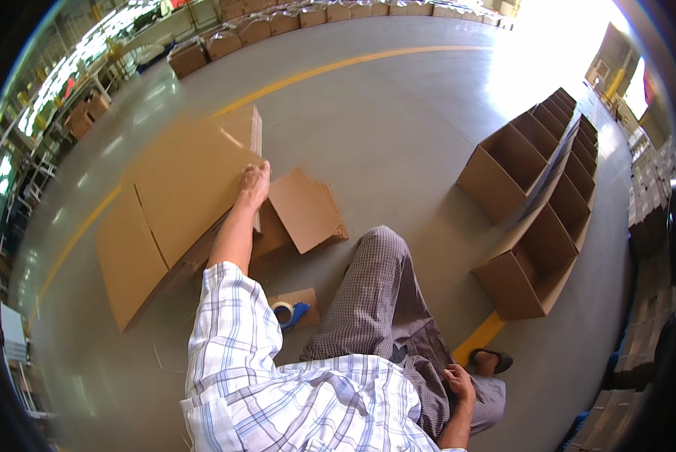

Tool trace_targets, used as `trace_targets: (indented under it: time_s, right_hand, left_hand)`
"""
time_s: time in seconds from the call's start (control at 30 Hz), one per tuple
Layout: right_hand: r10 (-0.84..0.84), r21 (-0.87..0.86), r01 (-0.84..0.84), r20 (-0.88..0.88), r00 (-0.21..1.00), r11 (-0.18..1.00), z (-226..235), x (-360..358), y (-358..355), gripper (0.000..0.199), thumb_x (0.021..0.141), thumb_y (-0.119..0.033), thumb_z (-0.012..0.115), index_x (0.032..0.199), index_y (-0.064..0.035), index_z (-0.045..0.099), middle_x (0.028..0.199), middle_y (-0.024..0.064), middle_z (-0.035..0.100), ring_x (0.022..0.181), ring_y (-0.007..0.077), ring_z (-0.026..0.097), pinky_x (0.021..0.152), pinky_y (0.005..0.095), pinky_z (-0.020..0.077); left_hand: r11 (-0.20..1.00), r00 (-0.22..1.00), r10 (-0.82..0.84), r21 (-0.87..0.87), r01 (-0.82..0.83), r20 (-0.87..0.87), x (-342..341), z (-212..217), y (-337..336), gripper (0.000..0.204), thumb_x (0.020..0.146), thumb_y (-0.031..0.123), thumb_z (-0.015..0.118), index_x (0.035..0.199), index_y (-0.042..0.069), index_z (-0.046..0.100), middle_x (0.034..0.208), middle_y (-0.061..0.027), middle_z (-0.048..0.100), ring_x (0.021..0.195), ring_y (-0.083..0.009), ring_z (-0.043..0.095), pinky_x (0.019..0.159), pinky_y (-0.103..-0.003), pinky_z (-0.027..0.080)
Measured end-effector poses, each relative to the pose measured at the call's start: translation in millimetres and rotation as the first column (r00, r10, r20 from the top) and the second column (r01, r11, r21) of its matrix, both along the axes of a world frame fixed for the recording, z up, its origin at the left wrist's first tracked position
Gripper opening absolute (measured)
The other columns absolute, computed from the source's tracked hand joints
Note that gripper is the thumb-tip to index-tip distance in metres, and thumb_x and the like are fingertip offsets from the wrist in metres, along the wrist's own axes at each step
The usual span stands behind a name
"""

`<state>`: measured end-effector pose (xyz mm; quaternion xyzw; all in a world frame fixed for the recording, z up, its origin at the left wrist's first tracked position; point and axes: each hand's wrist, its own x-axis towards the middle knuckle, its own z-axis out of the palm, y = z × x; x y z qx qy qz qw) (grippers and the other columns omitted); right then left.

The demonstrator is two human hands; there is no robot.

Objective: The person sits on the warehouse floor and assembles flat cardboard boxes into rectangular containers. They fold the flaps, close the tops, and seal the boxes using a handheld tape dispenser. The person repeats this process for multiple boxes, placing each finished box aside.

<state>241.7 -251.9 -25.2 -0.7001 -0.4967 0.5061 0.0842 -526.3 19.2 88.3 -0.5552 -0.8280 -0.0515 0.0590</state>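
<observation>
My left hand (256, 183) reaches forward and is closed on the near right edge of a flattened cardboard box (183, 181). This brown box lies on top of a stack of flat boxes and has a slit between its panels. Beside the hand, a pile of smaller cardboard sheets (305, 209) sits fanned out on the floor. My right hand (460, 382) rests on my right thigh with nothing in it, its fingers loosely bent. A blue tape dispenser (292, 313) with a roll of pale tape lies on a piece of cardboard (306, 301) near my left knee.
Two rows of open-topped cardboard boxes (515, 290) stretch away on the right. A line of filled boxes (251, 32) runs along the far side. Yellow floor lines (338, 66) cross the grey floor. Stacked goods (650, 301) stand along the right rim.
</observation>
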Motion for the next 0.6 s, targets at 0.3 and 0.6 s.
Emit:
trace_targets:
  time_s: [0.3, 0.6]
  right_hand:
    - [-0.134, 0.193, 0.2, -0.309, 0.942, 0.961, 35.2, -33.2, 29.1, 0.032, 0.098, -0.016, 0.061, 0.122, 0.0031, 0.056, 0.098, 0.0019, 0.065, 0.085, 0.0091, 0.058, 0.077, 0.0231, 0.0467]
    - [0.039, 0.106, 0.197, -0.947, 0.318, 0.975, 160.0, -184.3, 121.8, 0.058, 0.102, -0.048, 0.04, 0.138, -0.0034, 0.041, 0.122, 0.0131, 0.062, 0.109, 0.0235, 0.063, 0.09, 0.034, 0.0525]
  left_hand:
    - [0.944, 0.896, -0.276, 0.079, 0.321, -0.347, 86.8, 93.9, -79.7, 0.036, 0.083, 0.009, 0.061, 0.117, 0.002, 0.054, 0.098, -0.0179, 0.065, 0.083, -0.0319, 0.068, 0.067, -0.038, 0.058]
    - [0.666, 0.668, -0.638, 0.161, 0.729, -0.383, 341.1, 150.9, -129.7, 0.015, 0.074, 0.012, 0.054, 0.088, 0.006, 0.055, 0.081, -0.0101, 0.057, 0.072, -0.0245, 0.06, 0.058, -0.034, 0.049]
